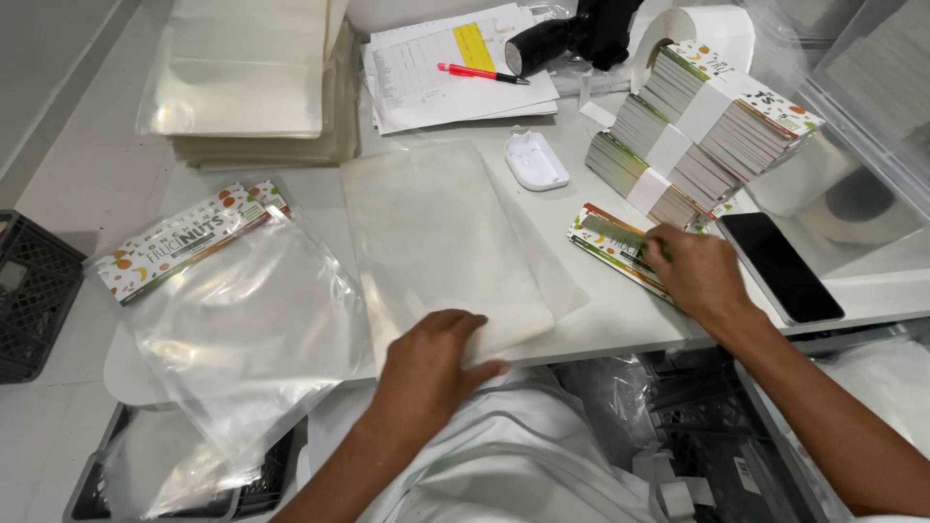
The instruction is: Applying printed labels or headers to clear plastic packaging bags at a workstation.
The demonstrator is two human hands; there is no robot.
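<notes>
1. The left hand (431, 363) is laid flat, palm down, fingers spread, on the near edge of a stack of clear plastic bags (436, 232) at approx. 6 o'clock of the table (601, 324). Nothing is gripped; the stack is only pressed.
2. The right hand (699, 274) is seen at approx. 3–4 o'clock, fingers curled down onto a loose pile of printed header cards (615, 242). Whether a card is actually pinched betw. the fingertips cannot be told; the fingertips are touching the top card.
3. The hands are well apart, one on each pile.
4. Banded bundles of the same cards (712, 126) are stacked just beyond the loose pile, at approx. 2 o'clock, leaning in a stepped row.
5. A black phone (780, 266) is lying face up just right of the right hand, at 3 o'clock.
6. A small white plastic case (535, 160) is set betw. the bag stack and the card bundles, near 12–1 o'clock.
7. Paper sheets w/ a red pen (481, 73) on top are seen at 12 o'clock; a black handheld device (567, 39) lies just beyond them.
8. A finished bag w/ a header card attached (208, 291) is lying at 9 o'clock, its lower end hanging over the table edge.
9. A further stack of bags (247, 77) is at 10–11 o'clock.
10. A black crate (34, 291) stands on the floor at far 9 o'clock.
</notes>
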